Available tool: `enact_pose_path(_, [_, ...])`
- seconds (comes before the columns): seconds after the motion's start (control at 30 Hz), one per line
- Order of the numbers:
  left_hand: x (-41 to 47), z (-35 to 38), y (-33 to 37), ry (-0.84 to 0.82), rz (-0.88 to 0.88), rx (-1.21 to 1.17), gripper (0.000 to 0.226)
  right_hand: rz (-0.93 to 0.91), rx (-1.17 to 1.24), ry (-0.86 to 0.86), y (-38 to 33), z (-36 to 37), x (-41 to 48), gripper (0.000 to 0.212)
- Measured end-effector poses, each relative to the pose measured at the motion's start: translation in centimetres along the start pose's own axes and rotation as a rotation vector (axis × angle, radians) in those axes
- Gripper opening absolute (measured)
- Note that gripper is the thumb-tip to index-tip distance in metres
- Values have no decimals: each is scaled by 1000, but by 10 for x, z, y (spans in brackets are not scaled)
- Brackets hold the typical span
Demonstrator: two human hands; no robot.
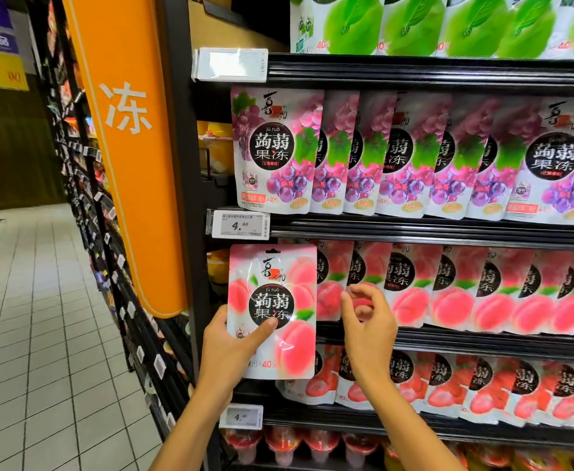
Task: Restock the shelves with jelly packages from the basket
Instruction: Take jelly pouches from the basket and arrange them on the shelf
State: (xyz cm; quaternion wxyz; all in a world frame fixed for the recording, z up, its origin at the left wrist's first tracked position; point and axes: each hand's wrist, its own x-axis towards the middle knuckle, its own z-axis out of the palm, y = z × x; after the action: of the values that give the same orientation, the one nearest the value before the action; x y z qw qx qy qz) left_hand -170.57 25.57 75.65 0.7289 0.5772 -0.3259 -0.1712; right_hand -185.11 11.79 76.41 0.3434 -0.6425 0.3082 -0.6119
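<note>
My left hand [226,348] holds a pink peach jelly package [273,294] by its lower left side, thumb across the front, upright at the left end of the peach row [455,294]. My right hand [367,321] hovers just right of that package with fingers loosely curled and nothing in them, in front of the hanging peach packs. Above hangs a row of purple grape jelly packages [397,154], and green ones [448,25] sit on the top shelf. Red strawberry packs [465,385] hang below. The basket is out of view.
An orange sign panel [125,147] juts from the shelf's left upright. Price tags [240,225] clip to the shelf rails. Jelly cups [295,443] line the bottom shelf. A tiled aisle floor [34,334] stretches to the left beside more shelving.
</note>
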Motion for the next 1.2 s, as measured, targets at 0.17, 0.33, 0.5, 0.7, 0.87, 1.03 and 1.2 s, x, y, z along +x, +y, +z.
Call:
enact_pose_path(0.17, [5,10,7,-44,39,19,51,43,73,-558,-22,2,-10,17])
enact_pose_path(0.33, [9,16,20,-22,92,141,46,164,205,-485,-29,7,-5,2])
enact_pose_path(0.5, [-3,14,17,92,237,354,52,161,203,-369,-27,20,3,4])
enact_pose_path(0.7, [-12,29,8,-66,357,561,46,90,15,-211,-26,46,9,24])
enact_pose_path(0.87, [-7,36,-3,-116,296,624,56,26,-94,-305,-23,54,10,40])
enact_pose_path(1.03, [-6,38,-11,-93,284,676,59,-93,-221,-345,-18,40,8,27])
enact_pose_path(1.2, [0,39,-10,-110,273,666,60,-34,-346,-329,-6,27,1,18])
